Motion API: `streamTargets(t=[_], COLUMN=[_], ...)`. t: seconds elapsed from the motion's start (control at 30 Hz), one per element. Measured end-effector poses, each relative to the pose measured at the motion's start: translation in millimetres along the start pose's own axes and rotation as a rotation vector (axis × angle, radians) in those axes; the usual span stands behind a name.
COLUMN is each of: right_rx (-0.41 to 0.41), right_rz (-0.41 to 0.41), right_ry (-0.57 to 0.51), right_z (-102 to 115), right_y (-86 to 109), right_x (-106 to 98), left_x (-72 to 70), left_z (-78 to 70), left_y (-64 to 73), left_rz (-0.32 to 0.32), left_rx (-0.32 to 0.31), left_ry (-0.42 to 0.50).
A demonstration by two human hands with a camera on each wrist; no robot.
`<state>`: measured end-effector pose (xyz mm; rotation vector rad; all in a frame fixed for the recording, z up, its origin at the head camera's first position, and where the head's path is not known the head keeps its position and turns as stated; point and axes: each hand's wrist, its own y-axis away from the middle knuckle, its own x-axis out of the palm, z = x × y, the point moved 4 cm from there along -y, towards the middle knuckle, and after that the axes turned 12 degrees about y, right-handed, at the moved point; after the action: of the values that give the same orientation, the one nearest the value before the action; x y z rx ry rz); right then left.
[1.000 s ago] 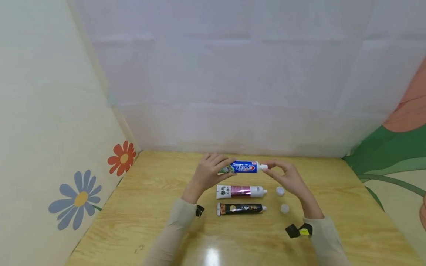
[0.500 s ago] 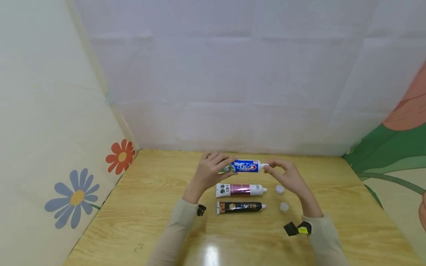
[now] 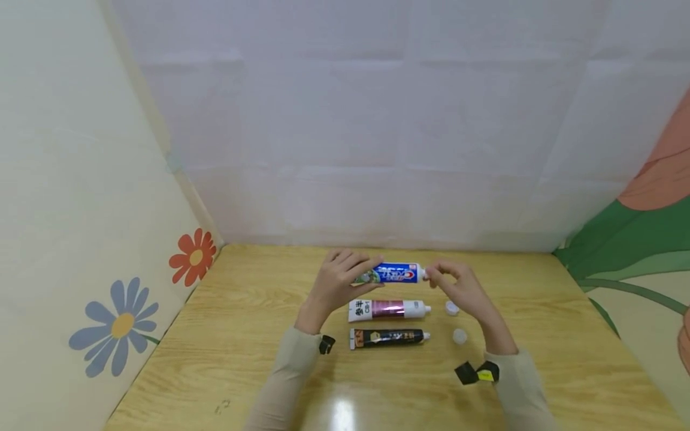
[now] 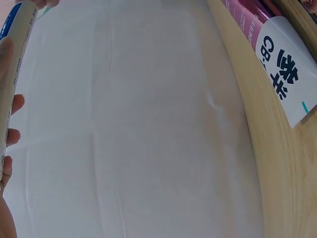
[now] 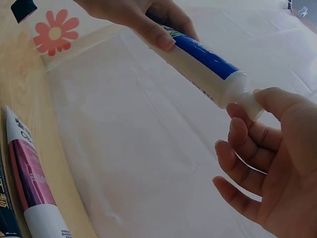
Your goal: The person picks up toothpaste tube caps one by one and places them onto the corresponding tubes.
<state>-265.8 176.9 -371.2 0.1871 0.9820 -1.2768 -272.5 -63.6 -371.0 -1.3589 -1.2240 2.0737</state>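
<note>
My left hand grips a blue and white toothpaste tube around its tail half, holding it level above the table. At the tube's nozzle end, my right hand pinches the white cap between thumb and index finger, while its other fingers curl loosely below. The right wrist view shows the cap against the tube's shoulder. Below the hands lie a white and pink toothpaste tube and a black toothpaste tube, both with bare nozzles pointing right.
Two white caps lie right of the lying tubes, an upper cap and a lower cap. The wooden table meets a white sheet behind. Flower-painted panels stand at both sides.
The right fingers have shifted around the cap, covering more of it. The left hand keeps its hold on the tube, and the lying tubes and loose caps stay put.
</note>
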Motion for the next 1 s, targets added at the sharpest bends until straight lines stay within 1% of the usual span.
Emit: streamTargets(t=[0.23,0.47,0.57,0.63,0.7,0.8,0.87,1.0], right_rx=[-0.02,-0.005,-0.001,-0.009,-0.031,-0.08,-0.088,-0.073], right_rz=[-0.019,-0.023,-0.032,-0.031,-0.017,0.031,0.064,0.092], right_ry=[-0.017,-0.034,-0.041,-0.049,-0.066,-0.094,-0.101,-0.08], right_z=[-2.2,-2.2,2.3,11.7,19.1,24.5,17.3,2.6], right_y=[-0.7,-2.6,-4.1,-3.9,-3.6,-1.6,-1.5,-1.0], right_x=[6.0,11.0,10.4,6.6,4.1,1.8,4.0,6.5], left_x=[-1.3,-3.5,-4.4,-5.1,-6.1,-6.1,-5.3,-3.0], left_z=[-0.7,-1.7,-0.4,0.5,0.5,-0.9,-1.5,-1.4], left_y=[2.0,3.6,2.8,2.5,2.4,2.1,1.2,-0.9], left_rz=[0.008,0.002,-0.007,-0.012,-0.022,-0.043,-0.055,-0.051], left_rx=[-0.006,-0.003,-0.005,-0.009,-0.008,0.007,0.014,0.008], left_ry=[-0.021,-0.021,-0.027,-0.028,-0.029,-0.03,-0.032,-0.032])
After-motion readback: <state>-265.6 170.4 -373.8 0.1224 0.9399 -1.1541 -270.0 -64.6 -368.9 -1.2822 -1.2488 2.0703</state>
